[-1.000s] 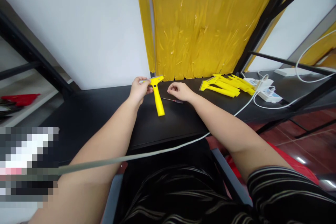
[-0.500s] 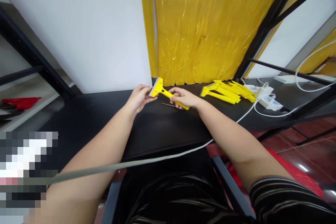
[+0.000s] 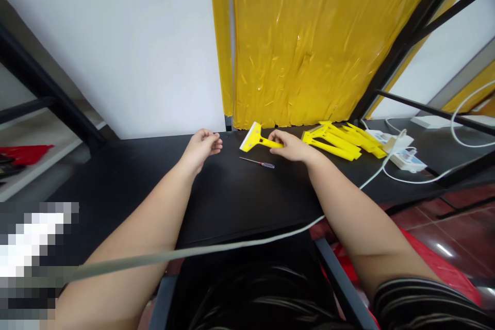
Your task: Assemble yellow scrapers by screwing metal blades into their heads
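Note:
My right hand (image 3: 286, 145) is wrapped round the handle of a yellow scraper (image 3: 252, 138). The scraper's wide head with its pale blade edge points left, just above the black table. To its left, apart from it, is my left hand (image 3: 204, 147), thumb and fingers curled together; whatever may be between them is too small or hidden to see. A small screwdriver (image 3: 266, 165) with a dark, partly red handle lies below the scraper, its thin shaft pointing left. Several more yellow scrapers (image 3: 336, 142) lie in a pile right of my right hand.
White power strips (image 3: 406, 157) with cables sit on the black table (image 3: 232, 201) at the right. A pale cable (image 3: 232, 244) crosses in front of my body. Behind stand a white panel (image 3: 154, 51), a yellow strip curtain (image 3: 301, 62) and black frame bars (image 3: 410, 36).
My left hand has let go of the scraper's head and is now apart from it. My right hand has moved the scraper to the right, uncovering the screwdriver's handle.

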Demonstrator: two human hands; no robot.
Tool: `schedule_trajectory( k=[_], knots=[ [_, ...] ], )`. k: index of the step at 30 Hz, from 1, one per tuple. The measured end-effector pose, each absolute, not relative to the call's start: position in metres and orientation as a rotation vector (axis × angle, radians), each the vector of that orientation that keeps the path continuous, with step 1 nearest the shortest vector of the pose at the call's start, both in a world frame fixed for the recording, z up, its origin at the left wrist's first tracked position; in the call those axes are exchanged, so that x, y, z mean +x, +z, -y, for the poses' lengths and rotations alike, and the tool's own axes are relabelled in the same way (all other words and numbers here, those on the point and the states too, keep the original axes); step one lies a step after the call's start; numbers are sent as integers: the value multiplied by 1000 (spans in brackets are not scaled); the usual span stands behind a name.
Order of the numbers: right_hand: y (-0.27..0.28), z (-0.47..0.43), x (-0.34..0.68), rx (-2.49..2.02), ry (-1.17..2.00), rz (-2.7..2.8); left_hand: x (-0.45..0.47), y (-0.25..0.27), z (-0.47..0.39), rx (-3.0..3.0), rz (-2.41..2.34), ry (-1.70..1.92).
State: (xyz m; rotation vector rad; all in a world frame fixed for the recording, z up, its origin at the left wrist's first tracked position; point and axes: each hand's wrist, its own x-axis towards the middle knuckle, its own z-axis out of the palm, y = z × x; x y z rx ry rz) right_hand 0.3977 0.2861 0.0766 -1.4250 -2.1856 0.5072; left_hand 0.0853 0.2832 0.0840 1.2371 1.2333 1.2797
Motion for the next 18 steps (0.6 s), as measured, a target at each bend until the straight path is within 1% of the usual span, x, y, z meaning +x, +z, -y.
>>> schedule_trajectory(
  k=[2, 4, 6, 9, 13, 18],
  knots=[
    [76, -289, 403, -1662, 394, 2244, 83, 78, -286, 1492, -1366, 1236],
    [74, -290, 404, -1845, 389, 2278, 81, 73, -288, 1845, -1481, 1130],
    [73, -290, 402, -1939, 397, 2295, 83, 71, -286, 2087, -1514, 1002],
    [77, -285, 403, -1994, 313, 2318, 89, 78, -274, 2209, -1510, 862],
    [86, -263, 427, -1941, 171, 2401, 92, 93, -231, 2358, -1458, 734],
    [73, -222, 471, -1617, 97, 2380, 67, 86, -151, 2451, -1387, 726]
  ],
)
